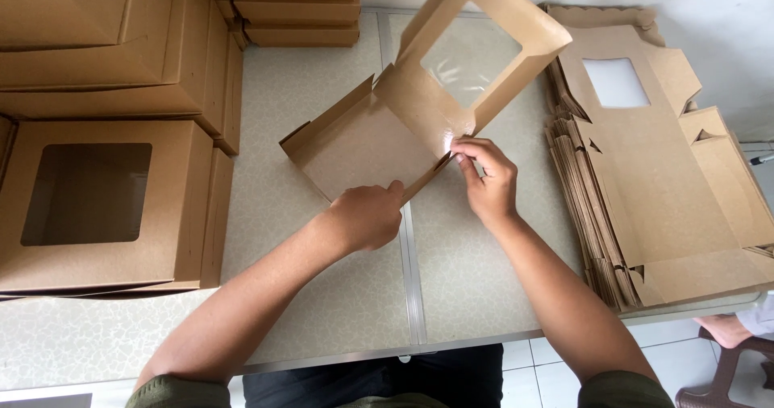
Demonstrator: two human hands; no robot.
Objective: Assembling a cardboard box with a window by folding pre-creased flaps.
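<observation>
A half-folded brown cardboard box sits on the table in front of me, its windowed lid tilted up and away. My left hand presses on the near edge of the box's base. Fingertips of my right hand pinch a side flap at the box's right corner, just below the lid's hinge. The lid's clear plastic window shows the table through it.
Finished windowed boxes are stacked at the left, with more stacks at the back. A pile of flat, unfolded box blanks lies on the right. The pale patterned table ends near me; another person's hand shows at bottom right.
</observation>
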